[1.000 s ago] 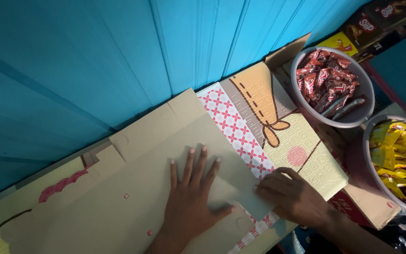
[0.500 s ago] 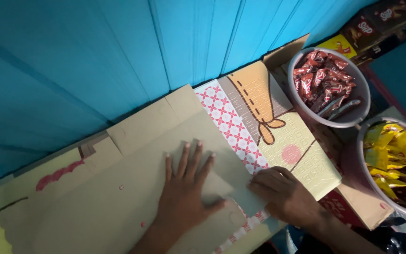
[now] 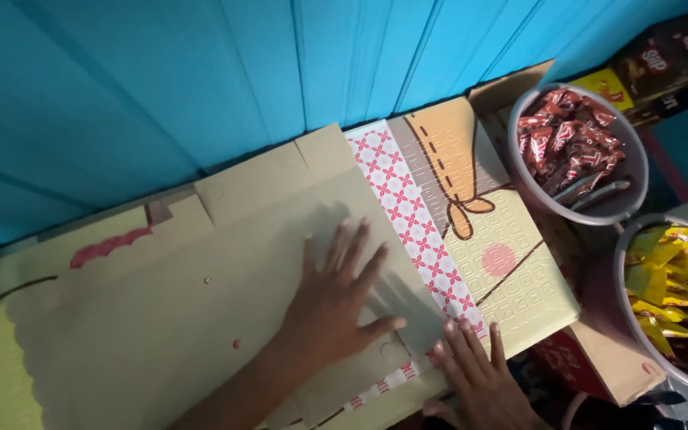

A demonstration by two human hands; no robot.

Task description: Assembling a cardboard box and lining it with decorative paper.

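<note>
While the flattened cardboard sheet (image 3: 201,318) lies along the foot of the blue plank wall (image 3: 201,80), its long axis runs from the lower left of the view up toward the right, and its patterned end, with a strip of red crosses on white and a drawn bow, points at the two tubs. Both hands are open, gripping nothing. The left hand (image 3: 336,306) is spread flat, palm down, on the plain tan middle of the sheet, fingers aimed up at the wall. The right hand (image 3: 475,374) rests with its fingertips on the sheet's near edge, just below the red-and-white strip. At the right, touching or just beside the patterned end, stands a grey tub (image 3: 627,191) filled with red-wrapped sweets (image 3: 567,143); below it, near the right edge, a second tub (image 3: 639,334) holds yellow packets (image 3: 670,279). Dark printed cartons (image 3: 670,64) are stacked behind the upper tub. Whether a desk lies beneath cannot be told.
</note>
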